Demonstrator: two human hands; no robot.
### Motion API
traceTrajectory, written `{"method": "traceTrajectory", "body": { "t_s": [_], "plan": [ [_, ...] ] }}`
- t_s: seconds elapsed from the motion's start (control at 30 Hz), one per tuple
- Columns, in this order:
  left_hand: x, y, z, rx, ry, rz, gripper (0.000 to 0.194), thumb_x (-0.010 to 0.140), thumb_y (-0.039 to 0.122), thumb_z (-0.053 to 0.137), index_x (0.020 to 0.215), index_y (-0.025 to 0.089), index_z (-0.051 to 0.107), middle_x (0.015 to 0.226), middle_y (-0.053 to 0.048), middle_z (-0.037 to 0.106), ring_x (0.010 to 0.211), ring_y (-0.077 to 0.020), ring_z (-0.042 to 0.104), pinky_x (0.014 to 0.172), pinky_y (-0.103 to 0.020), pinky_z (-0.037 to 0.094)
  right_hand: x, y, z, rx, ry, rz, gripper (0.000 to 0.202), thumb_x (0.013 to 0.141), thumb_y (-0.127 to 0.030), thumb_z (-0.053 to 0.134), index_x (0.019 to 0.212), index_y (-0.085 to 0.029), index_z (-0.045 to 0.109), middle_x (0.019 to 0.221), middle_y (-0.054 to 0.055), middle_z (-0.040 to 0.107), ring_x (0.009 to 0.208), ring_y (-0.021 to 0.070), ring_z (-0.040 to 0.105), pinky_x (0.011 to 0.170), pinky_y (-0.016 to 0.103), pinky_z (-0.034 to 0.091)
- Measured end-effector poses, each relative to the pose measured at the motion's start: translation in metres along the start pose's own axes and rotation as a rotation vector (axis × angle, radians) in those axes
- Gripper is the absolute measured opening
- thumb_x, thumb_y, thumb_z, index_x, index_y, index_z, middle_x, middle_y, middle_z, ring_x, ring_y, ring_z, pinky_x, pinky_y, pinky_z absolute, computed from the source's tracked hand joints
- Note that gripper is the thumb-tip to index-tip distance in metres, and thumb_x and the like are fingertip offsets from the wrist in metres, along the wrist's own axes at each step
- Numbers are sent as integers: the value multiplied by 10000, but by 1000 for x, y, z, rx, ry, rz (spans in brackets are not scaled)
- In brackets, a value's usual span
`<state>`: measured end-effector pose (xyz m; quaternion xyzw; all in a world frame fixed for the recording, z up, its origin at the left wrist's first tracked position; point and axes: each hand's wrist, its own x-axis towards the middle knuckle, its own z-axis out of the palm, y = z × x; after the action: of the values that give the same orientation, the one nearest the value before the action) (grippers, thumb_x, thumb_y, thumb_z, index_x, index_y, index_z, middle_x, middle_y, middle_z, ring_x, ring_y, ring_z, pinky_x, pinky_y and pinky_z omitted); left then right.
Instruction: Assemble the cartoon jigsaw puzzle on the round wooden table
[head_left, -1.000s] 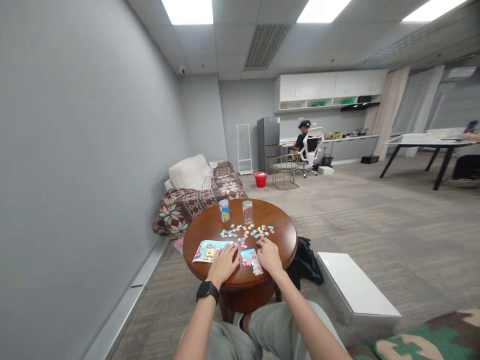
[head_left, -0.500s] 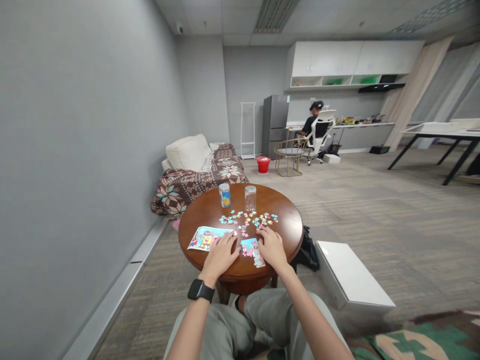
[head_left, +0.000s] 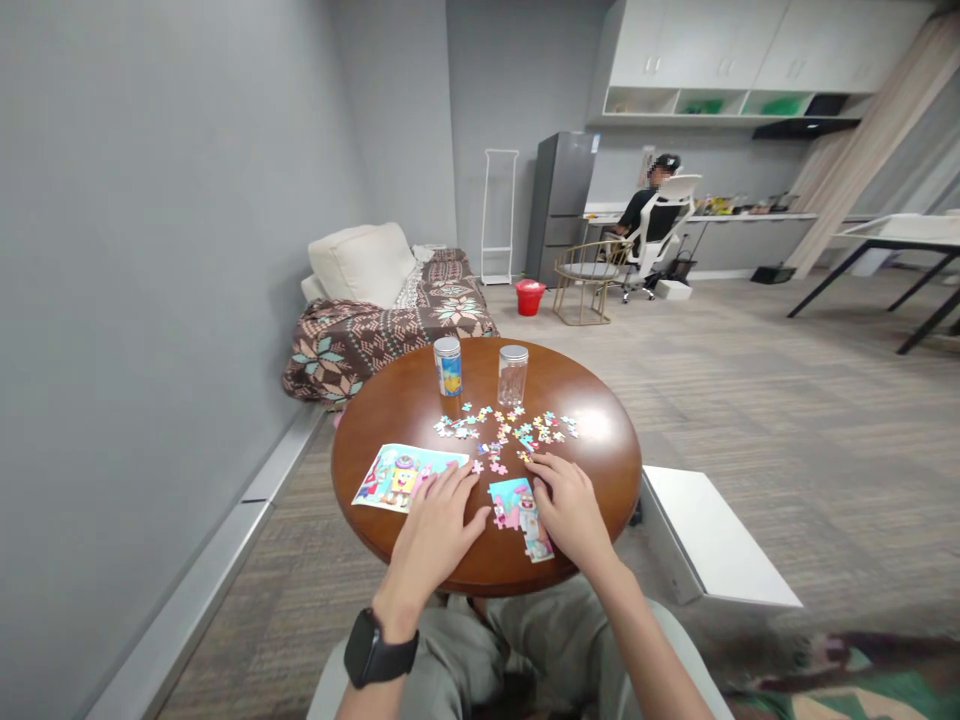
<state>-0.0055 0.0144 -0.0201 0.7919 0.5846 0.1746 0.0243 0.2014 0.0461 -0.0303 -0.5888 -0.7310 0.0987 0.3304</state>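
While the left hand (head_left: 441, 508) lies palm down on the round brown bench (head_left: 375, 400), its fingers are a little spread and its tips rest over the right side of the picture sheet (head_left: 403, 480). Those fingers do not seem to pinch anything. The right hand (head_left: 564, 498) is bent, with its fingers curled and close together by a small yellow piece (head_left: 525, 457); I cannot tell if they hold it or only touch it. Between the two hands is the joined bit of puzzle (head_left: 516, 502), lying flat near the front of the bench, and the right hand covers part of its right side. Farther back, the loose pieces (head_left: 527, 441) lie in a messy bunch. Behind them stand a jar with a blue label (head_left: 449, 370) and a clear jar (head_left: 512, 376), both upright. If the right hand drags or presses sideways, the joined bit could come apart, because only its little tabs seem to keep it together. It could also slide over the front edge if bumped. A quick swipe could mix up the loose pieces, and a far reach could knock a jar over. If the left hand slips, the sheet could slide too.
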Motion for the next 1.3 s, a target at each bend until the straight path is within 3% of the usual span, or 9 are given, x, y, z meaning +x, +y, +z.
{"method": "traceTrajectory", "body": {
  "t_s": [0.13,0.3,0.5,0.7,0.83,0.97,1.13,1.3],
  "plan": [
    [0,-1,1,-13,20,31,422,972,432,437,1347,252,509,1416,-56,541,1332,-255,453,1155,-491,291,0,4,-1,14,42,-20,349,908,-227,408,1034,-199,732,1084,104,676,1027,239,603,968,413,441],
    [-1,-1,-2,-17,34,42,372,969,433,452,1287,277,565,1395,-59,533,1277,-249,489,1110,-459,358,-2,3,2,2,34,-88,355,903,-190,399,1068,-228,712,1289,75,626,1266,248,499,1100,475,322],
    [1,-3,-5,-12,6,103,347,985,375,431,1295,288,561,1401,-38,543,1353,-234,428,1168,-459,279,-1,-6,0,-47,14,-83,342,882,-154,436,1089,-205,703,1171,96,666,1120,237,566,1068,431,336],
    [1,-1,-10,-11,4,27,347,951,404,490,1268,276,549,1249,-72,572,1149,-246,554,1015,-426,417,0,-12,-5,-34,42,-15,287,874,-127,430,926,-185,706,1017,96,659,985,226,578,931,353,415],
    [2,-2,-9,-42,23,19,317,935,408,507,1190,224,548,1227,-77,572,1129,-232,558,997,-394,425,3,-11,-3,-19,64,4,272,835,-83,446,930,-177,684,1071,97,658,1018,216,584,936,328,412],
    [3,-3,-10,-24,12,43,356,942,387,491,1261,232,528,1314,-84,563,1194,-231,538,1047,-406,397,4,-10,-2,-2,26,-39,299,805,-47,457,934,-183,690,1072,82,680,1088,201,584,1000,313,375],
    [4,-2,-11,-4,-5,33,463,947,404,477,1375,228,465,1356,-101,564,1259,-241,515,1073,-415,381,3,-12,-5,-55,14,-33,288,852,-86,462,948,-191,713,1072,87,670,1035,212,585,936,327,399],
    [1,2,-14,-38,25,18,388,948,401,484,1280,208,541,1320,-102,602,1239,-241,540,1068,-413,392,3,-10,-6,-47,16,-28,261,884,-115,456,932,-192,701,1044,74,662,1008,213,573,891,320,406]
  ]
}}
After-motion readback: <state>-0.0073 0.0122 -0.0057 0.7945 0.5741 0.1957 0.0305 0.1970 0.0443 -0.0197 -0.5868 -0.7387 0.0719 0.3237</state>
